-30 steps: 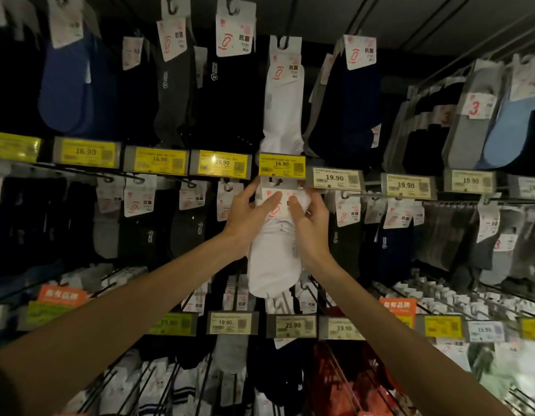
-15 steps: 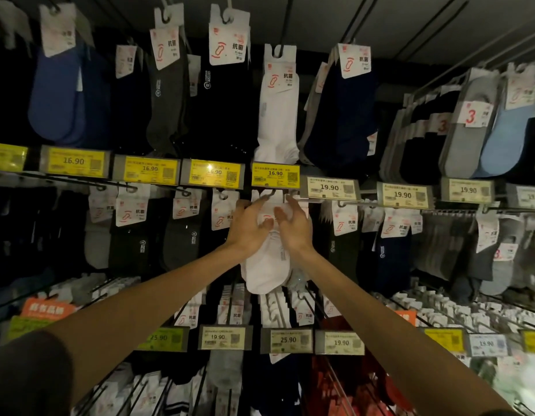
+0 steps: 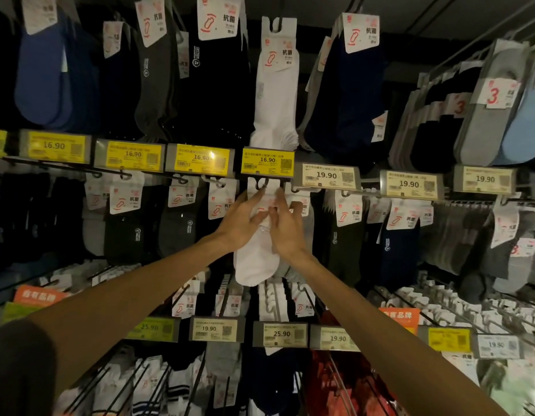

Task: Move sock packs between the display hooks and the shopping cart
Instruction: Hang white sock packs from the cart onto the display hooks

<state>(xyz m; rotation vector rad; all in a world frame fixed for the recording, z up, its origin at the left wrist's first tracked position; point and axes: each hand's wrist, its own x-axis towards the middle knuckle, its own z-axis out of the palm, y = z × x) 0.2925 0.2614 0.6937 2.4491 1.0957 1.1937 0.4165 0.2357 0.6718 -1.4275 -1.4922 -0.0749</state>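
Hands both up at the middle row, meeting just under the centre yellow 16.90 tag (image 3: 267,162), my ref for everything here. White sock pack (image 3: 254,265) hangs straight below that tag, card top on the hook (image 3: 264,184) right under the tag's bottom edge. The sock body drops down btwn the two wrists.

L hand (image 3: 243,220) lies on the pack's left side, below-left of the tag. Its fingers are straight w/ tips nearly at the hook, thumb across the card front. Reads to me as flat contact, not a grip.

R hand (image 3: 288,228) is below-right of the tag, close in against the L hand, thumbs touching or nearly so. Its index runs straight up the card and the other fingers bend at the card's right edge. I can't tell from here if those wrap behind the card or just rest.

Another white pack (image 3: 276,85) hangs directly above the tag. A 19.90 tag (image 3: 326,175) sits just right of it, dark packs (image 3: 182,229) are below-left, and a 25.90 tag (image 3: 281,334) is well below, under the pack's toe.
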